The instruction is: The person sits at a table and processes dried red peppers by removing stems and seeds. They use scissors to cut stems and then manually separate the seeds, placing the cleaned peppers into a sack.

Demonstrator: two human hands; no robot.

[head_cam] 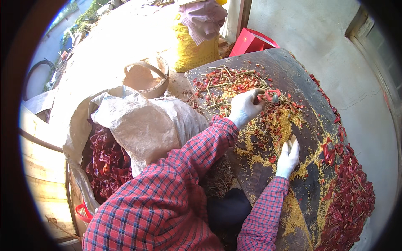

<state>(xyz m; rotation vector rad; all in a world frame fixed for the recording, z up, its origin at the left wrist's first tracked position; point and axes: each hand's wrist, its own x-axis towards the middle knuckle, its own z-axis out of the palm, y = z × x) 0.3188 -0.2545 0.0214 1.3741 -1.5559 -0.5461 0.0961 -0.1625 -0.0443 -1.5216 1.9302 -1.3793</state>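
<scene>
My left hand [246, 105], in a white knit glove, is over the pile of dried chili scraps and stems [232, 80] on a dark board [260, 172]. Its fingers are curled at the red handles of a small tool [274, 95], probably scissors; its blades are hidden, and whether I grip it is unclear. My right hand [288, 158], gloved too, lies lower on the board with its fingers beside the yellow chili seeds [284, 125]. A large heap of dried red chilies [351, 188] covers the board's right edge.
At the left stands an open woven sack [135, 125] with dark red dried chilies [106, 163] inside. Behind it sits a wicker basket [150, 89]. A yellow sack [194, 47] with a cloth on top and a red paper bag [251, 42] stand beyond the board, near a wall [298, 28].
</scene>
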